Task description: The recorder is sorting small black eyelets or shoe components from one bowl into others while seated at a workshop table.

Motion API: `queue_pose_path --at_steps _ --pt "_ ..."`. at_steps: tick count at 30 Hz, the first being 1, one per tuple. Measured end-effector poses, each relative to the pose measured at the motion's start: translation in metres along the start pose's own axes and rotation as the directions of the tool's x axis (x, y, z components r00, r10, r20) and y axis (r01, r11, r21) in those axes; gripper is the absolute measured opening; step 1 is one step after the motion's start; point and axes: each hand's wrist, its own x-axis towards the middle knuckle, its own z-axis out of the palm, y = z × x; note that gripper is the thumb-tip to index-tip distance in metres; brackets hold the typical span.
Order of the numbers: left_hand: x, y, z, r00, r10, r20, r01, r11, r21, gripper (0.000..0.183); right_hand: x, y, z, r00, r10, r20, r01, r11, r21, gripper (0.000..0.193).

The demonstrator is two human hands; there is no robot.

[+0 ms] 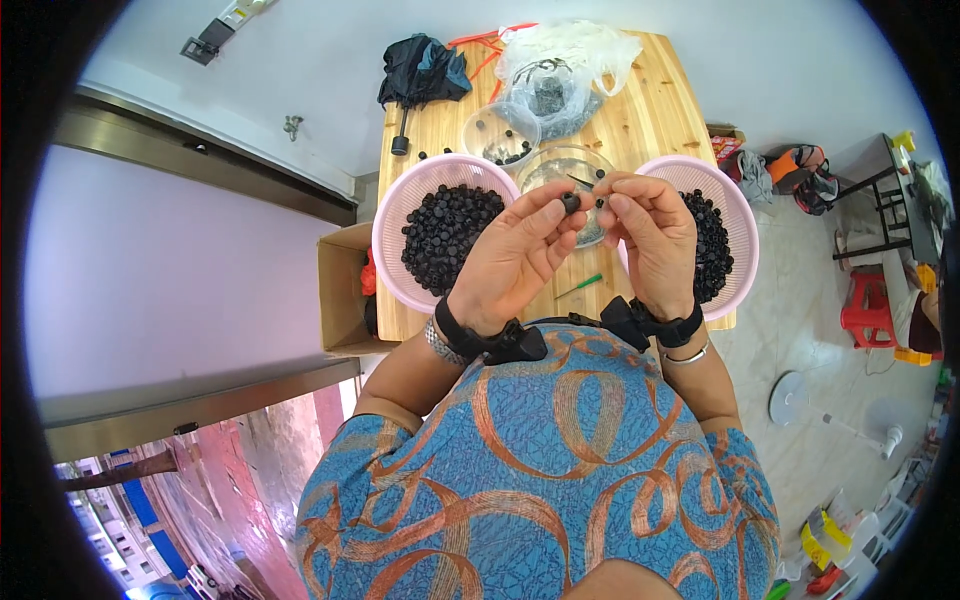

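Note:
My left hand (pixel 515 250) pinches a small round black plastic cap (pixel 570 202) between thumb and fingertips. Close beside it, my right hand (pixel 655 235) has its thumb and fingers pressed together; a tiny black piece (pixel 600 203) shows at the fingertips, its kind too small to tell. Below my left hand sits a pink basket (pixel 392 262) full of black caps (pixel 447 235). Another pink basket (pixel 745 240) of black parts (pixel 708 245) stands under my right hand, partly hidden by it. Behind my fingertips is a clear round tub (pixel 545 160) with small pieces in it.
A wooden table (pixel 660 85) carries a second clear tub (pixel 475 125) with a few black parts, a folded dark umbrella (pixel 425 70), white plastic bags (pixel 570 50) and a green-handled thin tool (pixel 588 282). A cardboard box (pixel 340 300) stands left; a red stool (pixel 868 312) is at right.

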Motion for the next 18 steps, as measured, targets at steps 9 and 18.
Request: queue_pose_path --at_steps 9,18 --pt "0.013 0.016 -0.020 0.962 0.272 -0.008 -0.241 0.865 0.440 0.020 -0.009 0.001 -0.005 0.997 -0.076 0.005 0.076 0.975 -0.207 0.013" --pt "0.042 0.116 -0.096 0.923 0.358 -0.141 -0.025 0.422 0.906 0.020 -0.026 0.005 -0.043 0.975 -0.077 -0.209 0.024 0.969 -0.246 0.009"
